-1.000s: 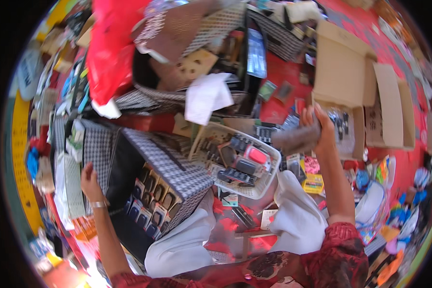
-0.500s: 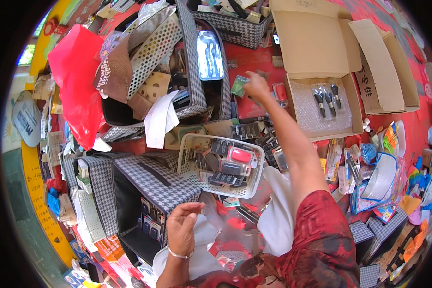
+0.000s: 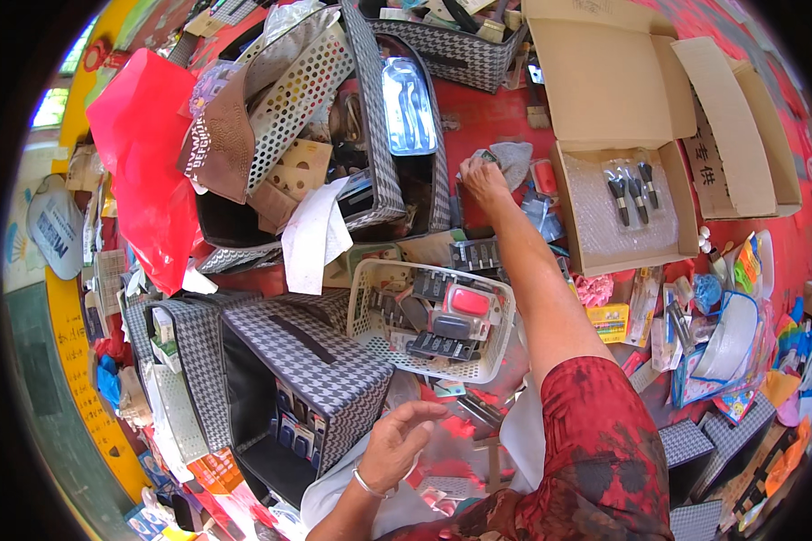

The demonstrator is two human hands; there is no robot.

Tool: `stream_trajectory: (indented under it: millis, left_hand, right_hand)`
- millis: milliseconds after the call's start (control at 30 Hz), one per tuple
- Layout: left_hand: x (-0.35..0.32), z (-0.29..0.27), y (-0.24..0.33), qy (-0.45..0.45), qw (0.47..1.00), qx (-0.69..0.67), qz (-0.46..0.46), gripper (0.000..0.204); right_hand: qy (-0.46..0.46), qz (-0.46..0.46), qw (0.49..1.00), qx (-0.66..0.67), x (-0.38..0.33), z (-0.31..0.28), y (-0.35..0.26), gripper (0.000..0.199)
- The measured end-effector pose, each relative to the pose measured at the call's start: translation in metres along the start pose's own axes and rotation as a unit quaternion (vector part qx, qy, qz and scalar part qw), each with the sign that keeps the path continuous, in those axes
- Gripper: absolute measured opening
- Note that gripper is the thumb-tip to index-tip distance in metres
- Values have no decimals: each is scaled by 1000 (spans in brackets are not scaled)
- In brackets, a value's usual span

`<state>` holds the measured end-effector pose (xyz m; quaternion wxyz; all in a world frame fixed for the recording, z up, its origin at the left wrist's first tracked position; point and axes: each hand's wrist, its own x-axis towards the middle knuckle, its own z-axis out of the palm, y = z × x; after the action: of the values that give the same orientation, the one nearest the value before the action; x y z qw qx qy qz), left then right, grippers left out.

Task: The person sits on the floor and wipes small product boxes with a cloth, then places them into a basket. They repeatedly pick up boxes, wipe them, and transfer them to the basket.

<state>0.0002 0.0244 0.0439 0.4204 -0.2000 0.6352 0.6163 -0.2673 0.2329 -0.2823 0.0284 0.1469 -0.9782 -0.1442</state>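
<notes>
My right hand (image 3: 485, 180) reaches far out over the red ground, its fingers closed. A small dark greenish bit shows at the fingertips, but what the hand holds is mostly hidden. A grey crumpled cloth-like piece (image 3: 512, 164) lies right beside these fingers; whether they grip it too I cannot tell. My left hand (image 3: 397, 451), with a bracelet at the wrist, hovers near my lap with loosely bent, parted fingers and nothing in them. Between the hands stands a white plastic basket (image 3: 356, 311) of packaged items, among them a red one (image 3: 466, 301) and several black ones.
Houndstooth storage boxes (image 3: 334, 338) crowd the left, one heaped with goods under a red plastic bag (image 3: 140, 171). At right, an open cardboard box (image 3: 609, 90) holds three black brushes (image 3: 633, 193) on bubble wrap. Packaged goods and a blue-edged clear pouch (image 3: 717, 343) lie below it.
My right hand has closed, and the green packet by it is mostly out of sight. A grey piece now shows beside it. My left hand has shifted right and slightly down, its fingers stretching rightward.
</notes>
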Motion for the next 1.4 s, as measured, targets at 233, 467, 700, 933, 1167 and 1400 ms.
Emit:
stream_trajectory:
  millis: [233, 467, 700, 933, 1167, 1400]
  left_hand:
    - [-5, 6, 1, -10, 999, 31, -2, 24]
    - [-4, 3, 16, 142, 973, -114, 142, 31]
    - [-7, -4, 31, -42, 918, -271, 287, 63]
    - [-34, -15, 20, 7, 922, -265, 284, 52]
    - [-31, -46, 11, -106, 890, -399, 195, 39]
    - [-21, -20, 26, -39, 886, -387, 252, 42]
  right_hand:
    - [15, 77, 995, 55, -20, -20, 12, 27]
    - [-153, 216, 871, 414, -63, -184, 79, 44]
    - [-167, -11, 739, 653, -154, -372, 40, 64]
    - [-71, 54, 764, 639, -191, -440, -7, 56]
    - [57, 168, 756, 630, -215, -449, -24, 47]
    - [328, -105, 733, 587, -200, -448, -56, 30]
